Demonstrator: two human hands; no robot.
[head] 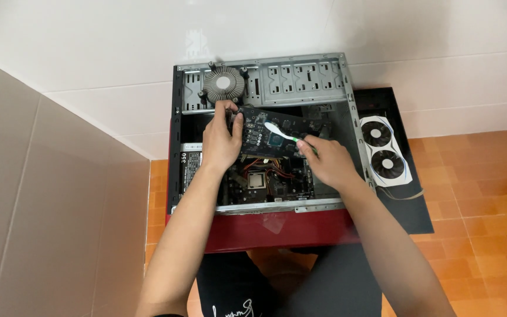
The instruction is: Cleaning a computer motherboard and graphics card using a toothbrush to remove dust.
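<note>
Both forearms reach forward from the bottom of the frame over an open computer case (pixel 347 97) lying on its side on a red stand (pixel 277 229). Left hand (pixel 221 141) is clamped on the near edge of a bare graphics board (pixel 280 132), holding it tilted above the case interior. Right hand (pixel 327 161) pinches a green-and-white toothbrush (pixel 281 132), fingers closed on the handle, the bristle head resting on the board near its central chip. Judging by this, brushing the board is under way; I cannot tell how much of it is already clean. Below the board sits the motherboard (pixel 265 182), with a power supply (pixel 187 167) at the left. A round heatsink (pixel 223 84) lies at the far end of the case. Right of the case, a white twin-fan cooler (pixel 383 154) rests on a black panel (pixel 412 205) on the orange tile floor (pixel 488 188).
</note>
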